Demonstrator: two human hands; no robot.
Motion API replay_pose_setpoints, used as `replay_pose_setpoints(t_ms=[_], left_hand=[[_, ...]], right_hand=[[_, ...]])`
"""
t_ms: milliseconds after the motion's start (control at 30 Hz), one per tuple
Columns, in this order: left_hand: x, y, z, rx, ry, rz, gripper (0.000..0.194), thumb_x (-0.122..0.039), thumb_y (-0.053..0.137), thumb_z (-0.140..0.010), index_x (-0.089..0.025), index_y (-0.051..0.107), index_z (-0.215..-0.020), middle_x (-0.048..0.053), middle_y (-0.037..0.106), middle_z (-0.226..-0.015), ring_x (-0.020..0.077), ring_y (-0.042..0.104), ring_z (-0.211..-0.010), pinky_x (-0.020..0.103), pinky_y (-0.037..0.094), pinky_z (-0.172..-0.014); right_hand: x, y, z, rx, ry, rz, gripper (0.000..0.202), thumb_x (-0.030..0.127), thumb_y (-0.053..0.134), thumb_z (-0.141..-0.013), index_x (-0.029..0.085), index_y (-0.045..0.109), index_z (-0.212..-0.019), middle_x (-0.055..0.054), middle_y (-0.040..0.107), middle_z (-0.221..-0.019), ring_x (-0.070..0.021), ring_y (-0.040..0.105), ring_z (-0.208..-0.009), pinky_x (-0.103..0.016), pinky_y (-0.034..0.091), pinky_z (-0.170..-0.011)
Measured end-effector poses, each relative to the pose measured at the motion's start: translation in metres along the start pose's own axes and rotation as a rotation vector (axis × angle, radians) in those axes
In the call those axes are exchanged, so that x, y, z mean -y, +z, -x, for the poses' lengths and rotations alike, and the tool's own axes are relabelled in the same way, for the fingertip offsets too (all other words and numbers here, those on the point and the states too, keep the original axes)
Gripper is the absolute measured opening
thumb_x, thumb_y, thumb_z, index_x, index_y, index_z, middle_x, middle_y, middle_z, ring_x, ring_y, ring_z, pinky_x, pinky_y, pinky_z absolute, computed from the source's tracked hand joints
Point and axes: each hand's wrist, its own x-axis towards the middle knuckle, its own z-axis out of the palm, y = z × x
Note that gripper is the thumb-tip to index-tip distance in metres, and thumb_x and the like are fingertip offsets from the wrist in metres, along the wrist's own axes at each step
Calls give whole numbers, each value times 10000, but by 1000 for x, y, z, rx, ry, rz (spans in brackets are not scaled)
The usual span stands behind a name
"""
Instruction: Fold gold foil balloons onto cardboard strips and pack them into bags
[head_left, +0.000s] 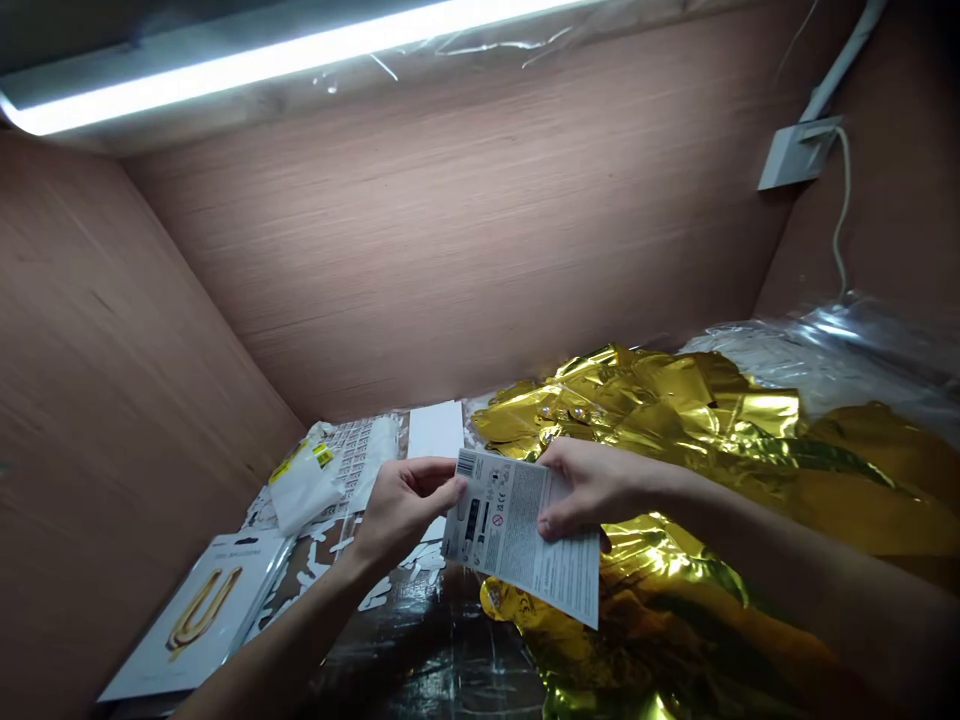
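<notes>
A printed white card (pixel 517 545), covered in small text with a barcode at its upper left corner, is held tilted above the work surface. My left hand (pixel 405 505) pinches its left edge near the barcode, thumb on the printed face. My right hand (pixel 581 490) grips the upper right edge, thumb in front and the other fingers mostly hidden behind. Under and beside my right arm lies a large heap of shiny gold foil balloons (pixel 675 410). One gold foil piece (pixel 517 605) lies just below the card.
At the lower left are packs (pixel 199 610) picturing a gold letter U balloon. Behind them lie sticker sheets (pixel 352 450), a white pouch (pixel 304 490) and scattered white paper strips (pixel 375 595). Clear plastic bags (pixel 787 350) lie at right. Wooden walls (pixel 450 230) enclose the bench under a tube light (pixel 262 75).
</notes>
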Motion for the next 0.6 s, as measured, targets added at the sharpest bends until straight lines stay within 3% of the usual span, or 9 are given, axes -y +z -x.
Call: replay_pose_setpoints(t_ms=[133, 200, 300, 400, 500, 600], left_hand=[[-4, 4, 0, 80, -18, 19, 332, -287, 846, -765, -109, 808, -1043, 135, 804, -941, 260, 767, -826, 390, 631, -817], [-2, 4, -2, 62, -12, 14, 312, -273, 838, -765, -103, 805, -1025, 130, 803, -924, 248, 764, -807, 374, 628, -811], [3, 2, -4, -75, 33, -1, 282, -242, 824, -767, -102, 798, -1011, 110, 799, -901, 214, 751, -775, 322, 616, -782], [7, 0, -6, -254, 89, 8, 277, -216, 835, -740, -109, 787, -990, 78, 790, -868, 173, 728, -754, 255, 588, -737], [8, -1, -5, -332, 88, 24, 284, -219, 822, -747, -110, 776, -1005, 66, 783, -867, 166, 723, -782, 244, 572, -752], [10, 0, -4, -287, 41, 63, 297, -212, 803, -745, -112, 764, -1022, 81, 786, -923, 203, 737, -846, 287, 578, -798]], right_hand=[[0, 0, 1, -5, -6, -51, 313, 320, 850, -673, 114, 762, -892, -80, 774, -864, -167, 715, -671, -227, 573, -543], [-1, 1, 0, -49, -14, -97, 359, 324, 888, -629, 115, 757, -889, -81, 773, -878, -169, 716, -695, -228, 576, -571], [-2, 3, -5, -218, -14, -225, 422, 361, 913, -605, 107, 733, -890, -76, 746, -818, -175, 698, -665, -243, 551, -537], [-4, 11, -10, -374, -43, -408, 450, 443, 887, -660, 101, 699, -883, -79, 713, -800, -171, 679, -674, -247, 523, -537], [-7, 21, -13, -320, -15, -474, 493, 533, 819, -755, 111, 673, -964, -88, 702, -857, -166, 671, -714, -252, 523, -567], [-9, 27, -15, -261, -20, -417, 478, 562, 763, -815, 139, 632, -995, -35, 653, -773, -133, 614, -611, -246, 507, -515]])
